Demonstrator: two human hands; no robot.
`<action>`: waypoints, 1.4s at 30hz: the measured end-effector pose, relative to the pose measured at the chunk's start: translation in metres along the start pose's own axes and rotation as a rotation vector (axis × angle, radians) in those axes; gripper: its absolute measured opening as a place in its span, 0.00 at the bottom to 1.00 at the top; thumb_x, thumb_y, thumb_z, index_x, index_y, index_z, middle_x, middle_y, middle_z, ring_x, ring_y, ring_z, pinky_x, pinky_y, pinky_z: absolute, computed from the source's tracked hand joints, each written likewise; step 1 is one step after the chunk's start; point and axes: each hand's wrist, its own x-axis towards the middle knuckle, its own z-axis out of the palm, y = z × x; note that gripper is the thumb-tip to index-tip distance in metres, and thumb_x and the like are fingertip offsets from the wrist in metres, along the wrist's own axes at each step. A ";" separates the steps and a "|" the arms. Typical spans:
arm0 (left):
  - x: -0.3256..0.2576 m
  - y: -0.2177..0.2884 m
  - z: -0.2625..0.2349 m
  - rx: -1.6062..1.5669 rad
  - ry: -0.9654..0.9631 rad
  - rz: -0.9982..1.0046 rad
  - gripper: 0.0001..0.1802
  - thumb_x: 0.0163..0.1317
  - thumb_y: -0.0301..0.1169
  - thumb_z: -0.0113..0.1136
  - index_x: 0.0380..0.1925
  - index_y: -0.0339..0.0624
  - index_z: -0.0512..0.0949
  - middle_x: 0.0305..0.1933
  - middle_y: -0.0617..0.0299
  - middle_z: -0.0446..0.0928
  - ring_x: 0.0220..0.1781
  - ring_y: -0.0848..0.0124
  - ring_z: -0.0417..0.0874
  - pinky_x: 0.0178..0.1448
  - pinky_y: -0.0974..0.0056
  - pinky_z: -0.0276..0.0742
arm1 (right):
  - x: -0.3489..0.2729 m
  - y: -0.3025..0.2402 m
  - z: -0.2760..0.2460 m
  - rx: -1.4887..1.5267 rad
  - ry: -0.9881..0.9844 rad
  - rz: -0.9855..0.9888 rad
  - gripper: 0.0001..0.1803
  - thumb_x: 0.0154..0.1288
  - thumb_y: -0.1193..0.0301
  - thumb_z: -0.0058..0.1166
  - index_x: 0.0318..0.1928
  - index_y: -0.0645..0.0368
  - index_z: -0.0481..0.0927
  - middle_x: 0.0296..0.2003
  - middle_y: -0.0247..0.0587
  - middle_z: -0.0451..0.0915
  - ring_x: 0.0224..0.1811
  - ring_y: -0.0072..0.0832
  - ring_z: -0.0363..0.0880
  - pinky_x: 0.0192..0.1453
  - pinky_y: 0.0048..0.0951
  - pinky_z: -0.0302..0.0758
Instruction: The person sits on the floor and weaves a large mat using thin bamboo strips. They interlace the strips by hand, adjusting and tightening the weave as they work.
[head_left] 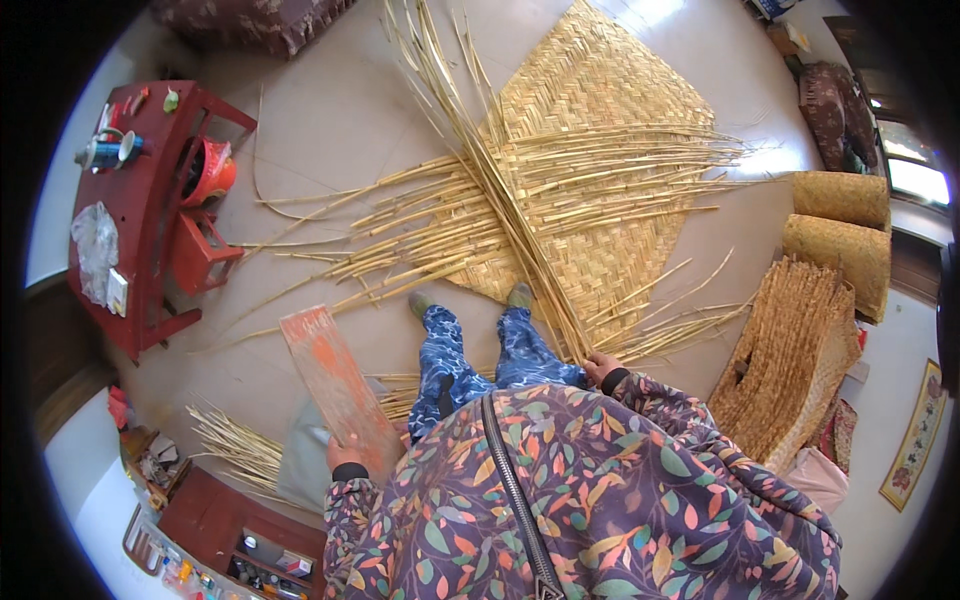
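A broad, diamond-lying mat of woven straw-yellow strips (595, 80) spreads at 1 o'clock from the feet. Across it, a loose row of thin yellow stems (620, 160) lies roughly between 9 and 3 o'clock. Over both, a long bundle of pale reeds (504, 197) points toward 11 o'clock from the right hand (602, 367), the nearer one, whose fingers appear curled around its near end. The left hand (345, 455) grips a flat, worn red-orange board (335, 370), also pointing to 11. The bundle's far tips are cut off; sleeve and board obscure some fingers.
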 end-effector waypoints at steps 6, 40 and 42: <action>0.068 0.012 -0.031 -0.340 0.111 0.112 0.17 0.52 0.36 0.62 0.39 0.36 0.76 0.36 0.51 0.79 0.38 0.58 0.81 0.42 0.57 0.75 | 0.026 -0.047 0.001 -0.224 -0.020 -0.184 0.20 0.60 0.56 0.47 0.42 0.59 0.79 0.38 0.54 0.79 0.44 0.48 0.76 0.48 0.41 0.71; 0.337 0.306 0.355 -0.830 -0.696 -0.041 0.29 0.56 0.39 0.62 0.56 0.45 0.64 0.52 0.55 0.72 0.51 0.57 0.75 0.50 0.45 0.75 | 0.072 0.010 0.097 -0.270 0.259 -0.076 0.23 0.52 0.61 0.56 0.47 0.59 0.73 0.48 0.51 0.71 0.48 0.47 0.69 0.51 0.44 0.68; 0.339 0.312 0.361 -0.832 -0.686 -0.096 0.29 0.56 0.38 0.62 0.56 0.45 0.64 0.52 0.56 0.72 0.51 0.57 0.75 0.51 0.46 0.75 | 0.072 0.009 0.094 -0.265 0.243 -0.075 0.23 0.52 0.61 0.56 0.47 0.60 0.73 0.48 0.51 0.71 0.48 0.46 0.68 0.52 0.44 0.67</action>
